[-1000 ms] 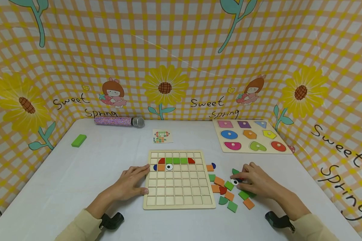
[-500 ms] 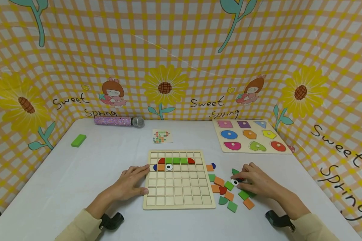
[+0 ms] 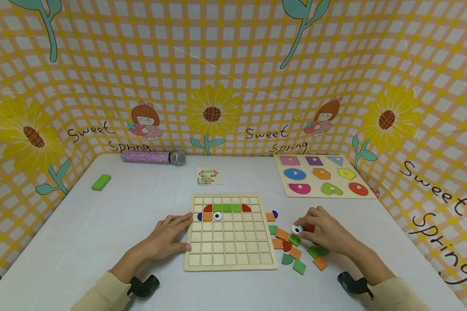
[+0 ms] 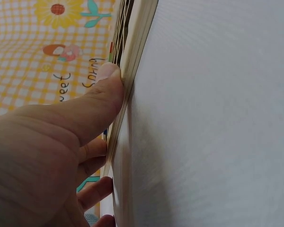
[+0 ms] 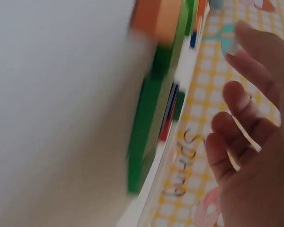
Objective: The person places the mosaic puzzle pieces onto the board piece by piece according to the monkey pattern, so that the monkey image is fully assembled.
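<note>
A wooden grid board point(image 3: 231, 255) lies on the table, with red, green, blue and orange tiles and one round eye tile point(image 3: 217, 216) in its upper rows. My left hand point(image 3: 166, 236) rests at the board's left edge, thumb and fingertips touching it; the left wrist view shows the thumb point(image 4: 106, 90) against the rim. Between thumb and index finger, my right hand point(image 3: 323, 229) pinches a second white eye tile point(image 3: 297, 229), raised slightly above the loose tiles. Part of a red piece point(image 3: 309, 227) shows behind those fingers. In the right wrist view the pinched tile is barely visible.
Loose tiles point(image 3: 299, 267) in green, orange, red and blue lie scattered right of the board. Behind it lies a pattern card point(image 3: 209, 176). A knob shape puzzle point(image 3: 323, 175) is at back right. A glittery microphone point(image 3: 151, 157) and a green block point(image 3: 101, 182) lie at left.
My right hand has lifted the eye tile from among the loose tiles and moved it slightly left and away from me. My left hand stays at the board's edge.
</note>
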{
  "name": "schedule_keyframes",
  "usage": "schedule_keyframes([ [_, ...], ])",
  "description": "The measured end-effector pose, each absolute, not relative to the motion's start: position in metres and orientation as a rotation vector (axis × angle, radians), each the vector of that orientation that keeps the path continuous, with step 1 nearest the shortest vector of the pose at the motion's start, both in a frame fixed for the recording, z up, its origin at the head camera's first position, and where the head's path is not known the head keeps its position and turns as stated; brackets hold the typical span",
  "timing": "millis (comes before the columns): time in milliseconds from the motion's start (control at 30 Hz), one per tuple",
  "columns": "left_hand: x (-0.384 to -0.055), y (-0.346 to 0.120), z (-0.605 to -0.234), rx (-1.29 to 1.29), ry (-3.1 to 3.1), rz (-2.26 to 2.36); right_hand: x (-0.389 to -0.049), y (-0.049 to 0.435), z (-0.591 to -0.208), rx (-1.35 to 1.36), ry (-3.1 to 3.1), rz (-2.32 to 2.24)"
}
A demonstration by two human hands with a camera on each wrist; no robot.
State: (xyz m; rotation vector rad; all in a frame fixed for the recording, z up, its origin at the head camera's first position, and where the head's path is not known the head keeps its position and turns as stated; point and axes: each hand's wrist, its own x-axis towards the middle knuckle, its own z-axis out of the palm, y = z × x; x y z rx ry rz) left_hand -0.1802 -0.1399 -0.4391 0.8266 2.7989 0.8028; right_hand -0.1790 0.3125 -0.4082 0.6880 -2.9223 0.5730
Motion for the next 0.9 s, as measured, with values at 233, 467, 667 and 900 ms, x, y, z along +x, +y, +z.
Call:
schedule_keyframes([
  [233,-0.180,-0.140,-0.440,0.826,2.798,0.801,-0.179,0.266,-0.398,0.706,-2.841,0.619],
  [467,-0.181,-0.140,-0.440,0.825,2.796,0.806,-0.191,0.221,-0.395,0.757,-2.778,0.606],
  [667,-0.181,-0.139,-0.440,0.819,2.798,0.803,-0.204,0.193,-0.398,0.765,-2.792,0.568],
  [900,-0.181,-0.139,-0.441,0.804,2.795,0.813,-0.219,0.173,-0.398,0.758,-2.799,0.553],
])
